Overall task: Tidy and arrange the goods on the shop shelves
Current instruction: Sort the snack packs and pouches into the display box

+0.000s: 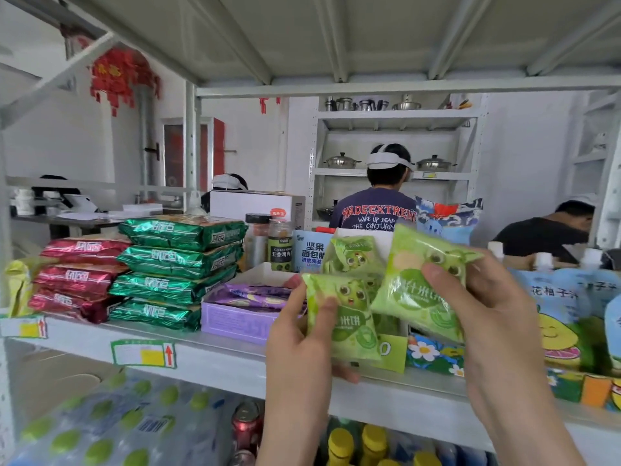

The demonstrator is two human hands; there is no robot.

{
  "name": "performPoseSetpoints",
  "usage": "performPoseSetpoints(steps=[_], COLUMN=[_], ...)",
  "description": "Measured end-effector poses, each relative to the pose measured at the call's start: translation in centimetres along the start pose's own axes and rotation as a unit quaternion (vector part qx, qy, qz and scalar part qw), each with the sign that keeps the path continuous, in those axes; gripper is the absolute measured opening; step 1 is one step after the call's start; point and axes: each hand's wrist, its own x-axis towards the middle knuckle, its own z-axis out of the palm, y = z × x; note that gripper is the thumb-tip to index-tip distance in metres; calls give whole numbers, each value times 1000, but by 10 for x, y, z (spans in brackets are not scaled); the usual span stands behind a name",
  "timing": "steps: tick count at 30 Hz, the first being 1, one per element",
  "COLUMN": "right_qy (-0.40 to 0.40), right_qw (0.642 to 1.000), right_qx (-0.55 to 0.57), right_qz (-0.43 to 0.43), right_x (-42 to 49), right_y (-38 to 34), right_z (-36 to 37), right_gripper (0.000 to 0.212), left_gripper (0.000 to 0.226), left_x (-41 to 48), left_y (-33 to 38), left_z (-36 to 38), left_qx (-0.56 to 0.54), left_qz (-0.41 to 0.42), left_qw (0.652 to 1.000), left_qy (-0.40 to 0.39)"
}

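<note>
Bright, even daylight; soft shadows, wide-angle bending at edges, slight blur.

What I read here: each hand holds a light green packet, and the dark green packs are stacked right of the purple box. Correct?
No: the head view shows the dark green packs stacked left of the purple box. The left hand and right hand do each hold a light green packet.
</note>
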Motion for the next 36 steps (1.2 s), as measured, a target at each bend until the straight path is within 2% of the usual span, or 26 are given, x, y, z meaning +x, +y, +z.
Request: performPoseSetpoints(steps=[3, 6, 9, 11, 13, 14, 17, 19, 25, 26, 27, 29, 30, 32, 35, 36], right_qy=[-31, -42, -44, -34, -51, -78, -190, -209, -241, -232, -192, -84, -40, -10, -17, -13], right_qw=[999, 996, 990, 986, 964, 941, 835, 834, 829, 832, 860, 957, 980, 995, 993, 990], right_qx=[6, 26, 53, 91, 179, 244, 432, 442, 434, 429, 387, 194, 109, -2, -114, -139], right_qz=[31, 72, 121, 137, 190, 223, 284, 255, 257, 266, 271, 200, 165, 98, 19, -5], right_x=[-1, -2, -4, -4, -5, -4, -4, -5, -6, -8, -10, -12, -11, -11, -15, -17], right_y=[4, 10, 16, 17, 19, 20, 27, 30, 26, 25, 22, 20, 20, 21, 27, 28], right_z=[3, 5, 9, 11, 11, 9, 1, -3, -2, 2, 5, 11, 15, 23, 29, 30], right_gripper=[3, 6, 23, 24, 32, 30, 9, 11, 8, 9, 15, 27, 28, 24, 6, 8], left_gripper=[26, 29, 23, 19, 16, 16, 14, 15, 16, 16, 15, 16, 16, 19, 29, 30], left_x=[2, 4, 1, -1, -2, -3, -4, -5, -6, -6, -6, -6, -7, -8, -11, -13], left_y=[-3, -6, -6, -5, -5, -5, -4, -3, 0, -1, -1, 1, 2, 2, 4, 6], left_z=[-2, -3, 1, 4, 6, 6, 7, 7, 6, 6, 6, 7, 8, 11, 16, 17], left_qx=[7, 25, 25, 24, 22, 20, 11, 7, -1, 0, 2, 12, 22, 30, 10, 2], left_qz=[8, 9, 8, 7, 6, 6, 4, 9, 14, 14, 15, 19, 21, 20, 17, 10], left_qw=[1000, 1000, 1000, 1000, 1000, 1000, 1000, 1000, 1000, 1000, 1000, 1000, 1000, 999, 1000, 999], left_qy=[4, 6, 12, 11, 6, 6, 9, 9, 25, 24, 22, 13, 6, -1, -20, -33])
